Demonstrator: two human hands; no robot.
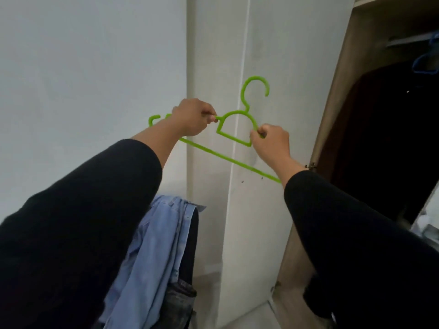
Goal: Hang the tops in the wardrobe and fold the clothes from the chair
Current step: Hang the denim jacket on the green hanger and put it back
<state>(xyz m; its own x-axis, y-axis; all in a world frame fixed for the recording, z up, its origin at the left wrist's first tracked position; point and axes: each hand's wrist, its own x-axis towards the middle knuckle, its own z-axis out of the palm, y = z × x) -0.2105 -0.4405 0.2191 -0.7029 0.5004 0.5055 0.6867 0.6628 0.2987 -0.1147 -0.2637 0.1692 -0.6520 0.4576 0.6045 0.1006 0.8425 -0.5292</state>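
I hold a bright green plastic hanger [228, 157] up in front of the wall, tilted down to the right, with its hook pointing up. My left hand [193, 117] pinches the hanger's left shoulder. My right hand [270, 141] grips the right shoulder beside the neck loop. No garment is on the hanger. A light blue shirt [152, 252] is draped over the chair back [193, 243] below, with dark jeans [180, 302] under it. The open wardrobe [380, 138] is at the right.
A white wall and a closed white wardrobe panel [261, 210] lie straight ahead. Inside the wardrobe a blue hanger [425, 60] hangs on the rail above dark clothes. The wooden wardrobe door edge [332, 110] stands beside my right arm.
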